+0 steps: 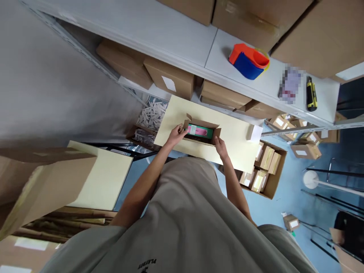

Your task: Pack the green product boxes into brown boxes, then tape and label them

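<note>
A small cardboard box [202, 123] lies on the pale yellow table with its flaps up. Inside it is a green and pink package [199, 131] with a pale label near its left end. My left hand [176, 135] grips the box's left end, its fingers at the flap and one fingertip close to the package. At the right end, my right hand [220, 147] holds the near corner, thumb against the side flap. Some fingers of both hands are hidden by the box walls.
The table [236, 148] bears a small white box [254, 133] on its right. Beyond stands a shelf [182, 41] with a tape dispenser [249, 61] and a yellow-black cutter [311, 94]. A carton of packed boxes [274, 182] sits right; paper strips [152, 115] fill a bin left.
</note>
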`<state>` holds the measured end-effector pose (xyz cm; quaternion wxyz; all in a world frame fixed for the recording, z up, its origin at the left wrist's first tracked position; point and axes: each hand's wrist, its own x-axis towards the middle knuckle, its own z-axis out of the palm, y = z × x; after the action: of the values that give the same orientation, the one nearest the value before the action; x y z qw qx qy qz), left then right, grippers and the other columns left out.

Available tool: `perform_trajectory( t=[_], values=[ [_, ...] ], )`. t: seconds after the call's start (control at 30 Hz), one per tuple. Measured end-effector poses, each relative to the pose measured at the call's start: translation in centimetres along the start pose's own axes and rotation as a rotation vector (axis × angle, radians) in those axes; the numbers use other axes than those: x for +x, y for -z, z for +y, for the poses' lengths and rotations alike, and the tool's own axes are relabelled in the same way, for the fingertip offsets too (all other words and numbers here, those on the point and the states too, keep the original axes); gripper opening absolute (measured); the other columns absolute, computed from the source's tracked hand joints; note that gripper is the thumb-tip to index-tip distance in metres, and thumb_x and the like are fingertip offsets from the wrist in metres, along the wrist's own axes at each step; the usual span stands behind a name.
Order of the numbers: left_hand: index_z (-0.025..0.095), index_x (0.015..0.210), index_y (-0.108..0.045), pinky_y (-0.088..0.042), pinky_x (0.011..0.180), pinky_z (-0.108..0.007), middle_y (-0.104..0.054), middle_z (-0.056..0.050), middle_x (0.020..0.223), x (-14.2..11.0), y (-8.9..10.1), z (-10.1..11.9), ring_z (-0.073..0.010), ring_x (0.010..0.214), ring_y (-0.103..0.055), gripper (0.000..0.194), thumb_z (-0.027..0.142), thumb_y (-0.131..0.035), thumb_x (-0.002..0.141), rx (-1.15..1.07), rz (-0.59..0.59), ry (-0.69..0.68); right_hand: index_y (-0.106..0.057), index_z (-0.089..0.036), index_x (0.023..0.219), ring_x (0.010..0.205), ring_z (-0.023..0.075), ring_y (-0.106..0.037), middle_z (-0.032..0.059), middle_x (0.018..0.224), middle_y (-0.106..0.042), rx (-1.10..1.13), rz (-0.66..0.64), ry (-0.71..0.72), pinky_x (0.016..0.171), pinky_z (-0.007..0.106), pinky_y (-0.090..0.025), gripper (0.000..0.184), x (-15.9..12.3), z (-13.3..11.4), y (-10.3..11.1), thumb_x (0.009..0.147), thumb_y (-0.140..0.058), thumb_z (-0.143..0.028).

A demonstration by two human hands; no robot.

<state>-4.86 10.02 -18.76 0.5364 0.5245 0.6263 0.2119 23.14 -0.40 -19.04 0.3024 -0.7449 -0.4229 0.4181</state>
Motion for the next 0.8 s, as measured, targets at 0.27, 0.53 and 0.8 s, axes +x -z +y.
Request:
perform_trajectory(
  t=[0.27, 0.53, 0.8],
  values=[
    [0.020, 0.145, -0.072, -0.057, 0.114, -0.042, -0.082, -0.013, 0.137, -9.3, 9.4, -5.6, -0.0353, 0.133, -0.074, 0.059, 0.051, -0.079, 0.096, 0.098, 0.256, 0.103, -0.058, -0.027, 0.083, 0.082, 0.0252, -0.063, 0.0078, 0.084, -0.072, -0.228, -0.174, 0.150, 0.078, 0.037, -0.050, 0.060, -3.1, -7.5, -7.1, 0.099, -0.038, -0.081],
    [0.019, 0.153, -0.065, -0.061, 0.106, -0.044, -0.082, -0.017, 0.137, -25.2, 23.1, -19.0, -0.0332, 0.116, -0.082, 0.064, 0.053, -0.071, 0.100, -0.205, 0.567, 0.356, -0.065, -0.026, 0.087, 0.094, 0.0301, -0.068, 0.0116, 0.094, -0.078, -0.352, -0.614, 0.361, 0.093, 0.043, -0.054, 0.061, -8.1, -16.0, -26.7, 0.100, -0.042, -0.081],
    [0.013, 0.149, -0.067, -0.060, 0.111, -0.048, -0.082, -0.018, 0.133, -37.6, 28.9, -27.8, -0.0335, 0.119, -0.078, 0.062, 0.042, -0.056, 0.096, -0.449, 0.907, 0.493, -0.073, -0.024, 0.103, 0.122, 0.0350, -0.071, 0.0155, 0.114, -0.082, -0.455, -0.946, 0.485, 0.117, 0.048, -0.051, 0.061, -14.7, -20.1, -44.3, 0.102, -0.047, -0.080]
  ],
)
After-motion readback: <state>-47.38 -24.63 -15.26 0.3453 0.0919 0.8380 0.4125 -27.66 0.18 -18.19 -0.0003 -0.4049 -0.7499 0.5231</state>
